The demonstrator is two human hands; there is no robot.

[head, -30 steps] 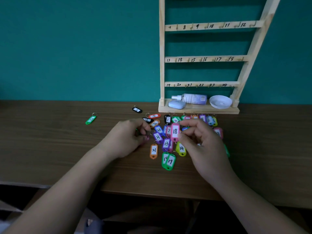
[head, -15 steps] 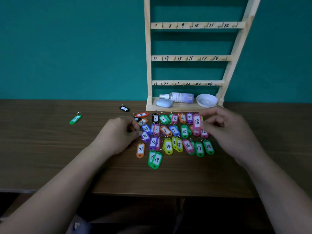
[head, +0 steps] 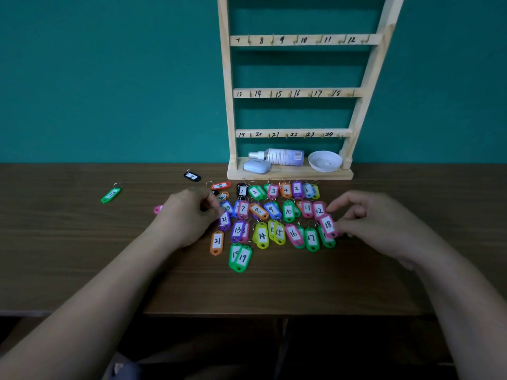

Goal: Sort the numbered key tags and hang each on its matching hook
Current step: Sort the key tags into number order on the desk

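- Head view, thing in play: pink tag 18 (head: 328,224), down on the worktop (head: 82,256) at the right end of the spread of tags (head: 262,215). Partly over a green tag (head: 328,241) in the front row, just below tag 12 (head: 318,210).
- Long axis tilted: ring end up and to the left, toward tag 12; tail end down and to the right, toward the person.
- Direction from the grip: immediately left of the right hand (head: 381,223), at its fingertips. Far nearer this hand than the left hand (head: 189,215), over at the opposite edge of the spread.
- Right grip: seemingly pinching the tag's right edge, thumb low against it, forefinger arched above. Some blur there, so contact of the forefinger not certain.
- Right hand pose: palm down, wrist low over the worktop, forearm coming in from the lower right.
- Left grip: fingers curled in beside purple tag 21 (head: 225,219). Impossible to tell whether anything is held.
- Destination: hook 18 (head: 353,93), at the right end of the middle rail of the wooden rack (head: 229,105). Well above and behind the tag, and bare like every hook in sight.
- Judgement: sorting stage, like numbers laid together, nothing hung yet. For hanging, probably a lift up and away with the right hand, ring end leading toward the hook.
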